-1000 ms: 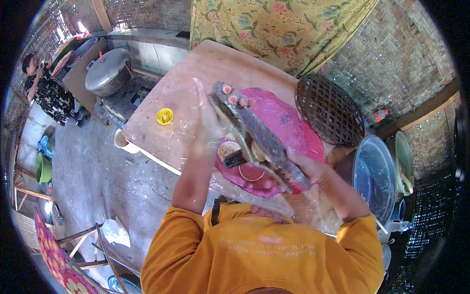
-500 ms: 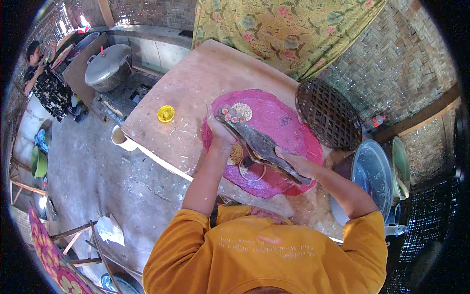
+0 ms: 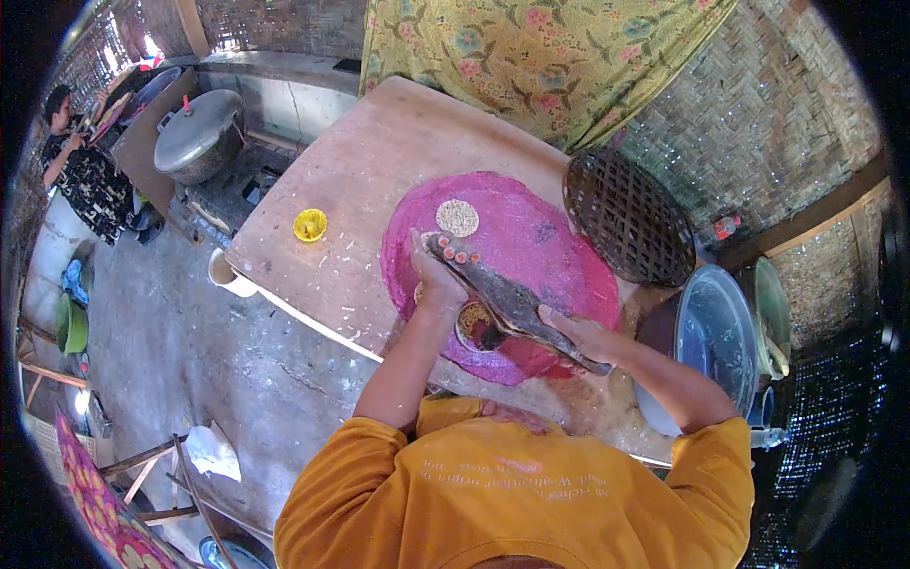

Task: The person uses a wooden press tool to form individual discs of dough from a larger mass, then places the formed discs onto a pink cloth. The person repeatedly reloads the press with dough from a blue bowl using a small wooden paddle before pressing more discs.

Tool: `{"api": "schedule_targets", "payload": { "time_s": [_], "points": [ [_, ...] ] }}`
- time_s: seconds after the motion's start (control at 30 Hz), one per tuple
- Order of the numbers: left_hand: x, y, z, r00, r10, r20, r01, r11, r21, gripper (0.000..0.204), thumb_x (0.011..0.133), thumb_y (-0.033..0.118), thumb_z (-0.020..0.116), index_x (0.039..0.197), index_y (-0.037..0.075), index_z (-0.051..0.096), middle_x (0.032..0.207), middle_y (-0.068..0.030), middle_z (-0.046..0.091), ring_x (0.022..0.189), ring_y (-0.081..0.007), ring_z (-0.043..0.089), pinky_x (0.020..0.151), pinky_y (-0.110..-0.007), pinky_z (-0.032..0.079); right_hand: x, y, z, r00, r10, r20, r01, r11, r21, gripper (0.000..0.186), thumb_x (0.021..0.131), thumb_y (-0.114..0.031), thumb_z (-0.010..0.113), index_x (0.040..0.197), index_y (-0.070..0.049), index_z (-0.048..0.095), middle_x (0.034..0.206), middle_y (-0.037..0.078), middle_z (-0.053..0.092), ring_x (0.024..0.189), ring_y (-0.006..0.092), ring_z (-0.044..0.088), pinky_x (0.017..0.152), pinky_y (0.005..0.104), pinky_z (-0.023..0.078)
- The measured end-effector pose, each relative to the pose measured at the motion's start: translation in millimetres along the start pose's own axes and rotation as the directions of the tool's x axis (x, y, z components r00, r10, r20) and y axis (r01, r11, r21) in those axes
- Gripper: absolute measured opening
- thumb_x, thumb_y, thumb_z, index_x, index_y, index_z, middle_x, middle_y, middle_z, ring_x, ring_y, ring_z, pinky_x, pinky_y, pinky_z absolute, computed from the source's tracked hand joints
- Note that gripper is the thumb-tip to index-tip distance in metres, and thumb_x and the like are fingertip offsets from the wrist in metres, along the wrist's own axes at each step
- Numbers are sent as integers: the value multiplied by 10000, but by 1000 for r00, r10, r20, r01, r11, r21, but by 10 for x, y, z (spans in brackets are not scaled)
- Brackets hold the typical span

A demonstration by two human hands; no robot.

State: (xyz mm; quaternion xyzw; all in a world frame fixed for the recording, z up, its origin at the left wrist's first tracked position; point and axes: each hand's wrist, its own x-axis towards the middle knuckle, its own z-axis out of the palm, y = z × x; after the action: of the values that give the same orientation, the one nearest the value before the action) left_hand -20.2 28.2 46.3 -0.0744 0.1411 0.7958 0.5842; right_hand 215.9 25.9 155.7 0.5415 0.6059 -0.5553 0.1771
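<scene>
Both hands hold a long, dark, flattened piece (image 3: 512, 299) that looks like worn wood; its exact kind is unclear. My left hand (image 3: 436, 273) wraps round its far left end, with fingertips showing over the top. Nearer the right end, my right hand (image 3: 580, 334) grips it with the thumb on top. Partly under this piece, a thin round ring (image 3: 465, 343) rests on a pink sheet (image 3: 559, 248), with yellowish-brown grains (image 3: 471, 321) and something dark inside. Beyond my left hand lies a flat white round of grains (image 3: 457, 218).
The sheet lies on a low pale table (image 3: 379, 142). A yellow fluted cup (image 3: 309, 225) stands left, a dark woven tray (image 3: 630, 218) right, beside a large basin (image 3: 716, 327). A lidded metal pot (image 3: 199, 137) and another person (image 3: 85, 180) are at far left.
Yellowish grains now show inside the ring, where mostly pink sheet showed before. The dark piece has tilted slightly in my hands, and my left forearm covers more of another grain round.
</scene>
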Motion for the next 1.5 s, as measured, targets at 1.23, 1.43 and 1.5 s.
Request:
{"api": "schedule_targets", "payload": {
  "time_s": [1.23,1.43,1.5],
  "points": [
    [135,360,54,917,192,349,-110,964,-243,450,943,442,361,552,220,397,430,101,327,351,-62,333,428,-250,361,1031,493,500,796,-570,205,71,424,903,520,939,-497,394,1254,-97,502,691,109,543,436,141,487,392,247,425],
    [-374,1027,707,736,350,579,-395,917,-52,560,947,561,304,544,199,446,388,77,360,305,-75,338,385,-271,373,775,178,715,784,-552,-284,333,760,-558,458,865,-165,492,1319,-107,465,1163,228,558,1046,387,558,907,422,457],
    [-731,1275,974,648,342,680,-486,874,23,614,927,616,283,542,173,462,374,52,376,280,-99,330,354,-292,364,759,155,697,643,-736,-214,349,530,-773,491,834,-134,541,1319,-134,461,1163,187,547,1010,368,567,840,433,477]
  ]
}}
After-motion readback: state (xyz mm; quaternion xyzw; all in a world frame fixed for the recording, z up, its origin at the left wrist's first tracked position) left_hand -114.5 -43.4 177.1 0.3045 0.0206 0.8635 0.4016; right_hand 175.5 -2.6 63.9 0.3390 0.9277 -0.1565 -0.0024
